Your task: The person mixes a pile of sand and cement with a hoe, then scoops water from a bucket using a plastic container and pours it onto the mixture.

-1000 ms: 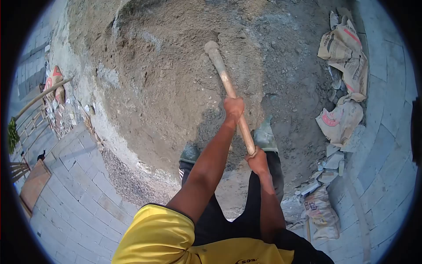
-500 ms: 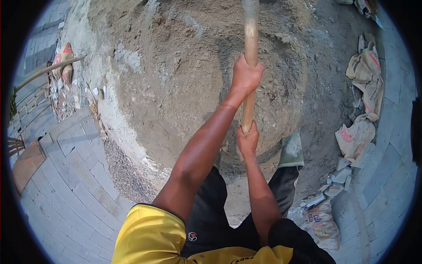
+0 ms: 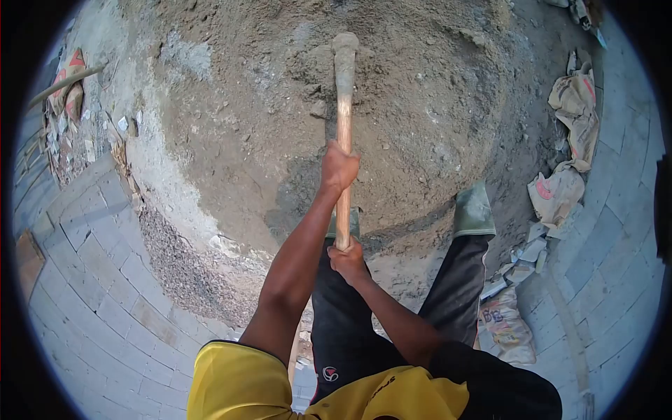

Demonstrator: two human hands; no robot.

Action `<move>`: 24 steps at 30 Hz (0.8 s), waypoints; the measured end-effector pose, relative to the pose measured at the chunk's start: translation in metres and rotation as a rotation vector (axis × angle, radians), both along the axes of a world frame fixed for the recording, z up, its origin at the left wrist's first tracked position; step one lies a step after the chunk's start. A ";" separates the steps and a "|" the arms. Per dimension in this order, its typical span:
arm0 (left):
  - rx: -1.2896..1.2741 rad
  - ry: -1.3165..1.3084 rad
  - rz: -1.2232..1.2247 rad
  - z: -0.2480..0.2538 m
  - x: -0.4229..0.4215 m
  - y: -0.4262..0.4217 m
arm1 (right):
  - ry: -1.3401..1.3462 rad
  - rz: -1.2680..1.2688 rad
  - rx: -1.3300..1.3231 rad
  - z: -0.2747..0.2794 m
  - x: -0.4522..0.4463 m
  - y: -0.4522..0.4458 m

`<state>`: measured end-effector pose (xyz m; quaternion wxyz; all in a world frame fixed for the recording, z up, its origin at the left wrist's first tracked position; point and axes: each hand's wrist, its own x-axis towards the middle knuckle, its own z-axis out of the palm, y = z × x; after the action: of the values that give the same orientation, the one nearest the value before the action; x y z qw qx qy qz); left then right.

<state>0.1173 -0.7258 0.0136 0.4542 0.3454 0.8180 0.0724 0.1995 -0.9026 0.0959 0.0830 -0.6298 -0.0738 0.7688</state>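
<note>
A hoe [image 3: 344,115] with a wooden handle points away from my body, its mud-caked head end resting in the sand heap [image 3: 245,161]; the blade is hidden by soil. My left hand [image 3: 340,166] wraps round the middle of the handle. Nearer my body, my right hand [image 3: 348,260] grips the handle's butt end. Loose, damp-looking soil lies about the hoe's head, with a small clod [image 3: 318,109] just left of the handle.
Boots [image 3: 475,210] stand at the heap's near edge. Crumpled sacks [image 3: 555,192] and broken tile pieces [image 3: 526,255] line the right side. Gravel [image 3: 189,262] lies at left, beside grey paving [image 3: 119,294]. A wooden pole [image 3: 66,85] juts in at the upper left.
The hoe has come down and shifted left, and its head end now shows in the soil. Both hands have moved left and closer to my body, still gripping the handle.
</note>
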 end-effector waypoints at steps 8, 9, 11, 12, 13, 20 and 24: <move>0.021 -0.594 0.786 0.109 0.076 -0.074 | -0.496 0.640 0.443 0.040 0.147 -0.079; 0.084 -0.577 0.793 0.108 0.079 -0.044 | -0.494 0.623 0.525 0.028 0.153 -0.047; 0.230 -0.521 0.776 0.091 0.083 0.020 | -0.474 0.554 0.668 0.001 0.154 0.030; 0.378 -0.504 0.744 0.087 0.087 0.058 | -0.447 0.532 0.637 -0.010 0.153 0.069; 0.422 -0.375 0.690 0.072 0.090 0.093 | -0.436 0.537 0.635 -0.019 0.152 0.111; -0.070 -0.119 0.363 -0.100 0.224 -0.095 | -0.457 0.514 0.089 0.012 0.245 -0.035; -0.169 -0.266 0.536 -0.024 0.245 -0.165 | -0.444 0.527 0.015 0.060 0.264 -0.106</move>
<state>0.3620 -0.8907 -0.0099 0.5489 0.0658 0.8166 0.1659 0.4634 -1.0087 0.1559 -0.1320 -0.7403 -0.2557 0.6076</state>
